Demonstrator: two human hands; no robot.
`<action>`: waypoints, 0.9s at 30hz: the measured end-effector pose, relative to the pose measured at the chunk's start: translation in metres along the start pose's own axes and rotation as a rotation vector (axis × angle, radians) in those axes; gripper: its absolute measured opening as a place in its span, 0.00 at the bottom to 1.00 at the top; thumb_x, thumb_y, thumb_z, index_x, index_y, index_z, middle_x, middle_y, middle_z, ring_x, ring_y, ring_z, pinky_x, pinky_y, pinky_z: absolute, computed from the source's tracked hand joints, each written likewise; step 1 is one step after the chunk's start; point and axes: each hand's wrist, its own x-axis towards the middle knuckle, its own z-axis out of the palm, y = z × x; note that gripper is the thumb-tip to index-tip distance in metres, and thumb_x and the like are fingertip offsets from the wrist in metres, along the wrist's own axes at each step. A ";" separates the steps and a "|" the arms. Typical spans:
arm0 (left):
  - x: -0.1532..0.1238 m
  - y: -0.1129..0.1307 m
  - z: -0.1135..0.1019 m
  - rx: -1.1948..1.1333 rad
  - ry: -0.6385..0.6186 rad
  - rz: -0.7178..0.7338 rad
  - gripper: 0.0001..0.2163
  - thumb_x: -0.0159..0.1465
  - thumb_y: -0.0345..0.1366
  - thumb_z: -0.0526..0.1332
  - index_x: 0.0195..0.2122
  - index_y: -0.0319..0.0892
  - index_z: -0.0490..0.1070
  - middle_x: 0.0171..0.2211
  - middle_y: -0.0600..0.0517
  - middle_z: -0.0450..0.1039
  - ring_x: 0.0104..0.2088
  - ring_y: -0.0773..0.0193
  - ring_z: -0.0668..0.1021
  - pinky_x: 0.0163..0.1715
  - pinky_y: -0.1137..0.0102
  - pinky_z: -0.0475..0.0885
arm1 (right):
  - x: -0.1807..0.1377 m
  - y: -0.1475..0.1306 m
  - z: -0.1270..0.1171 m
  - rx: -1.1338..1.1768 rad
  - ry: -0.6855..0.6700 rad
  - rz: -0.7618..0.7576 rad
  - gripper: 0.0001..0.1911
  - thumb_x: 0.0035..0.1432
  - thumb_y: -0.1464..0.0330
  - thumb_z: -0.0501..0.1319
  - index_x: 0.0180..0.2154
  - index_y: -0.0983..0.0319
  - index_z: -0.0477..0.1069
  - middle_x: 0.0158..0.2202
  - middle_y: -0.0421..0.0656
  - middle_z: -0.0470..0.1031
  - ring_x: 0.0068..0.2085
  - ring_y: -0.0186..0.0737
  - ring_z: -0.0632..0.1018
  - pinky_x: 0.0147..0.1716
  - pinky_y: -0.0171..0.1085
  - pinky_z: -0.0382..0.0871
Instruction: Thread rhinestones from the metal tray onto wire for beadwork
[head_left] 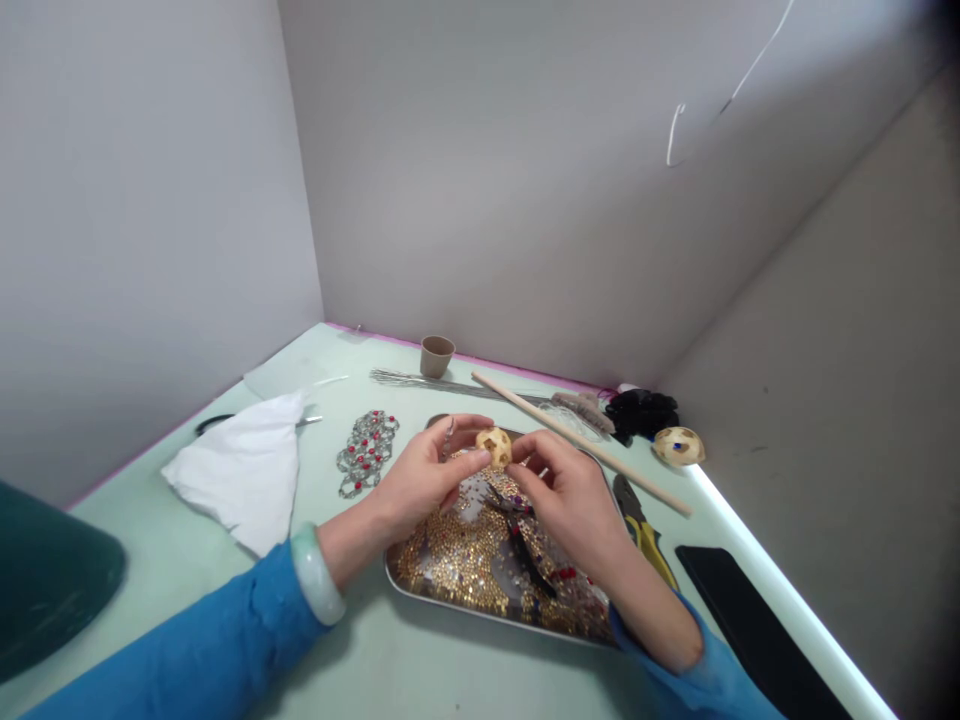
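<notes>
Between the thumb and fingers of my left hand [420, 468] is a small cream and gold ball with brownish patches [494, 446], held above the tray. My right hand [576, 492] is bent in a pinch at the ball's right edge; whatever sits between its fingertips is too small to tell. Under both hands lies a metal tray [480, 607] with many gold beads [442, 545] and some red, purple and clear ones. Dark-handled pliers [527, 555] rest among the beads.
Left of the tray lie a wire mesh with red beads [367, 452] and a white cloth [247, 465]. A brown cup [436, 356], thin wires [397, 378] and a wooden stick [585, 442] are behind. To the right are yellow-handled pliers [651, 545], another patterned ball [679, 446] and a black slab [757, 630].
</notes>
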 end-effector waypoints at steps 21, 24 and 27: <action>0.002 -0.002 0.000 0.026 -0.041 0.146 0.20 0.54 0.27 0.61 0.49 0.43 0.66 0.54 0.44 0.65 0.54 0.55 0.68 0.54 0.58 0.62 | 0.000 -0.007 0.000 0.246 -0.081 0.088 0.11 0.57 0.68 0.57 0.43 0.59 0.63 0.45 0.44 0.70 0.38 0.36 0.74 0.33 0.37 0.69; 0.001 0.000 0.001 0.069 -0.034 0.133 0.23 0.54 0.27 0.61 0.52 0.43 0.65 0.56 0.44 0.63 0.54 0.55 0.68 0.53 0.59 0.64 | 0.001 -0.006 0.001 0.288 -0.111 0.111 0.11 0.57 0.68 0.57 0.43 0.59 0.63 0.44 0.44 0.70 0.37 0.36 0.74 0.33 0.37 0.69; -0.001 0.002 0.001 0.115 -0.057 0.068 0.26 0.53 0.28 0.62 0.55 0.45 0.62 0.54 0.44 0.65 0.45 0.57 0.74 0.43 0.62 0.70 | 0.001 -0.005 0.002 0.252 -0.087 0.120 0.11 0.56 0.68 0.57 0.43 0.60 0.63 0.43 0.45 0.71 0.37 0.37 0.74 0.33 0.37 0.69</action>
